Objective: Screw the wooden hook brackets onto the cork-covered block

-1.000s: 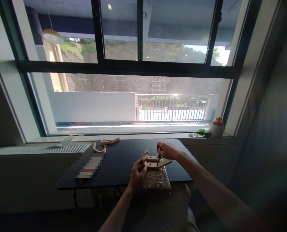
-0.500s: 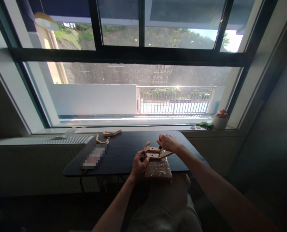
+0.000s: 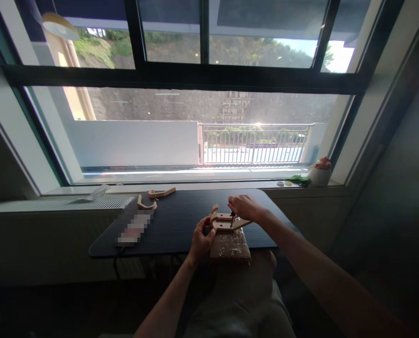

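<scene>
A pale wooden bracket frame (image 3: pixel 224 226) with curved ends lies on a brown block wrapped in clear plastic (image 3: pixel 229 246) at the table's front edge. My left hand (image 3: pixel 201 238) grips the frame's curved left end, fingers behind and thumb in front. Above the frame's right part, my right hand (image 3: pixel 245 207) is closed round the handle of a dark screwdriver (image 3: pixel 232 215). The screwdriver stands nearly upright, its tip down at the wood. Whether a screw sits under the tip is too small to tell.
Two more curved wooden pieces, one (image 3: pixel 162 192) behind the other (image 3: pixel 146 203), lie at the back left of the dark table (image 3: pixel 184 218). A blurred-out object (image 3: pixel 135 230) is nearer. A white pot (image 3: pixel 319 174) stands on the windowsill.
The camera view has shifted slightly. Both hands keep their places on the frame and the screwdriver; no other clear movement shows.
</scene>
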Tool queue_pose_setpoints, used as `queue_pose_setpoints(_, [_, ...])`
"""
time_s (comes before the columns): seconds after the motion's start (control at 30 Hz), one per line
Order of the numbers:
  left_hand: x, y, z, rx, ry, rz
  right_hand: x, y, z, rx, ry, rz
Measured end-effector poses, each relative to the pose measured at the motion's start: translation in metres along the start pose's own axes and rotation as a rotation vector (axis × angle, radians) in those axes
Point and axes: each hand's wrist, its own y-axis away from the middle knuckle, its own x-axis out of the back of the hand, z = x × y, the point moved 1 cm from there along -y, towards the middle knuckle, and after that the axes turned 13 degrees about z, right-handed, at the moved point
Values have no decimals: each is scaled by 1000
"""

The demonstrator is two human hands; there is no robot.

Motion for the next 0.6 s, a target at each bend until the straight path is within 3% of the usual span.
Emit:
queue_pose_setpoints(0.2, [1, 1, 3, -9, -16, 15, -1, -3, 1, -142, 18, -58])
queue_pose_setpoints(0.37, [1, 2, 7, -8, -3, -21, 8, -3, 7, -143, -12, -84])
queue_pose_setpoints(0.6, [2, 2, 11, 12, 3, -10, 7, 1, 6, -33, -71, -58])
